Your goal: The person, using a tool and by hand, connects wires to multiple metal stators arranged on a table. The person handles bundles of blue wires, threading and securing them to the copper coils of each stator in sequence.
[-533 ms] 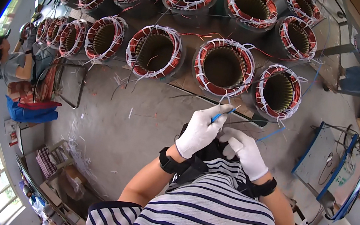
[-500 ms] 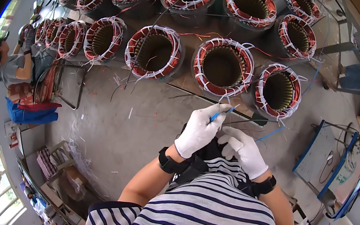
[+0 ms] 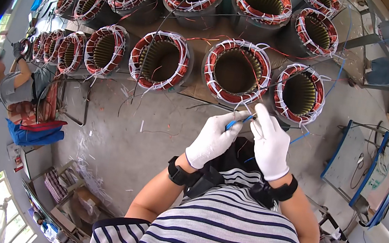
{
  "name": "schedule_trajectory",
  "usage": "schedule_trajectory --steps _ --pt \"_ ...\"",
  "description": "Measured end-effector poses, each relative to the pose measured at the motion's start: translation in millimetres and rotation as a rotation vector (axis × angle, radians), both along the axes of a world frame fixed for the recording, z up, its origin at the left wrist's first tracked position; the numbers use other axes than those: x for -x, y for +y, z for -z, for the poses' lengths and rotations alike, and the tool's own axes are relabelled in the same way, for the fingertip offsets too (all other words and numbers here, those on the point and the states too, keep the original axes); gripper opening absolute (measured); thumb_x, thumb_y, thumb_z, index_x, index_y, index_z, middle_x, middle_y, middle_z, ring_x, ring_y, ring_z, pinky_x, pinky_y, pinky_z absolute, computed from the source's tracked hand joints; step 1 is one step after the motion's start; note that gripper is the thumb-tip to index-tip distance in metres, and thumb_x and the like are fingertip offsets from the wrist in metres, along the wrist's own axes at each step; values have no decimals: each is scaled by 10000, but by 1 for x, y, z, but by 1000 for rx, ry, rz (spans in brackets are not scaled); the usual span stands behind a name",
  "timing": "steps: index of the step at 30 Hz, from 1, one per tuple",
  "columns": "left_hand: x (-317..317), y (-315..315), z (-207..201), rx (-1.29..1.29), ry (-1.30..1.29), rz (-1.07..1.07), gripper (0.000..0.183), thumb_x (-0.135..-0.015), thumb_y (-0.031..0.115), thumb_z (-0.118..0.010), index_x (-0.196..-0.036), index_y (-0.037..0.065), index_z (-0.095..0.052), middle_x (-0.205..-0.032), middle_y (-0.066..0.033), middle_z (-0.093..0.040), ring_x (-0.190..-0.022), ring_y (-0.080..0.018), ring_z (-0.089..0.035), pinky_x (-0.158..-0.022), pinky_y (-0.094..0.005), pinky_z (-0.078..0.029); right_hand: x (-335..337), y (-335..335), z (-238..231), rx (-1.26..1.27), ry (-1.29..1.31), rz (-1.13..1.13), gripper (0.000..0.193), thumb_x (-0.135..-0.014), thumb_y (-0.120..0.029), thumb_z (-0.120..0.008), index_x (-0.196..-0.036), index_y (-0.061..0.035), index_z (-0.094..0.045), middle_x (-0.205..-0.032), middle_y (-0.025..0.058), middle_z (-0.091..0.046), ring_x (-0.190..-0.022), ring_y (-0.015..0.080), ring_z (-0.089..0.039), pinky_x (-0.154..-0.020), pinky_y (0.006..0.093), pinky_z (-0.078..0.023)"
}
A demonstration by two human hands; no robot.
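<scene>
My left hand (image 3: 216, 140), in a white glove, is closed round a short length of blue wire (image 3: 232, 124). Its tip slants up to the right, toward my other hand. My right hand (image 3: 270, 145), also gloved in white, pinches at the wire's far end; its fingertips partly hide what they grip. Both hands are just in front of a motor stator (image 3: 233, 99), a metal cylinder with red copper windings laced in white cord. Thin leads and cord ends hang from its front rim toward my fingers. To the right stands another stator (image 3: 296, 117) with a blue lead (image 3: 299, 138).
More stators (image 3: 156, 85) stand in two rows on a low bench across the far side. At far left another person (image 3: 15, 77) works at the row's end. A blue-edged cart (image 3: 339, 152) stands at right. White scraps (image 3: 83, 173) litter the floor at left.
My right hand has risen from below and to the right, bringing its fingertips to the blue wire's end. My left hand keeps its hold. The view has shifted slightly.
</scene>
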State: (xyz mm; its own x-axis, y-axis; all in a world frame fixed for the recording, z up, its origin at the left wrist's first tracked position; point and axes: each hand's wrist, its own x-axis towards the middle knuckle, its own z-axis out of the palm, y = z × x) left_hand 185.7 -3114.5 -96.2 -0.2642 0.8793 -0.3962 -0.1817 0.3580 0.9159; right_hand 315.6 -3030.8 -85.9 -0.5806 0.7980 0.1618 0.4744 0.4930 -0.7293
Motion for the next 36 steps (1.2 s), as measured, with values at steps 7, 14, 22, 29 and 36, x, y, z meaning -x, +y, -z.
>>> schedule_trajectory --steps 7,14,22,29,36 --pt "4 -3 4 -19 -5 15 331 -917 64 -460 -1223 14 -576 -650 51 -434 -580 -28 -391 -529 -199 -348 1 28 -6 -345 -13 -303 279 -692 -115 -706 -964 -102 -643 -799 28 -576 -668 219 -553 -578 325 -457" --pt "7 -7 20 -171 265 32 290 -884 34 -508 -1157 5 -603 -765 -79 -653 -679 -152 -612 -650 -278 -470 13 16 -1 -365 -90 -259 135 -766 -145 -660 -735 -56 -562 -684 28 -532 -557 178 -492 -497 292 -406" --pt "19 -7 0 -115 420 93 260 -835 12 -549 -1083 7 -627 -900 -200 -656 -810 -272 -658 -730 -301 -487 7 8 -16 219 -7 -72 202 -865 -202 -604 -856 0 -620 -650 45 -554 -558 167 -548 -529 263 -427" --pt "20 -7 9 -128 276 42 235 -854 -1 -525 -1064 -28 -627 -906 -161 -678 -826 -129 -619 -764 -275 -473 14 18 -26 861 -8 -30 177 -879 -203 -564 -804 -44 -584 -652 24 -536 -526 106 -496 -472 227 -369" --pt "17 -8 9 -154 289 39 236 -850 -3 -522 -1058 -24 -632 -834 -148 -663 -749 -124 -574 -724 -272 -467 -4 8 -20 1026 -94 -22 168 -892 -192 -541 -819 -47 -582 -651 7 -542 -500 113 -489 -456 232 -379"
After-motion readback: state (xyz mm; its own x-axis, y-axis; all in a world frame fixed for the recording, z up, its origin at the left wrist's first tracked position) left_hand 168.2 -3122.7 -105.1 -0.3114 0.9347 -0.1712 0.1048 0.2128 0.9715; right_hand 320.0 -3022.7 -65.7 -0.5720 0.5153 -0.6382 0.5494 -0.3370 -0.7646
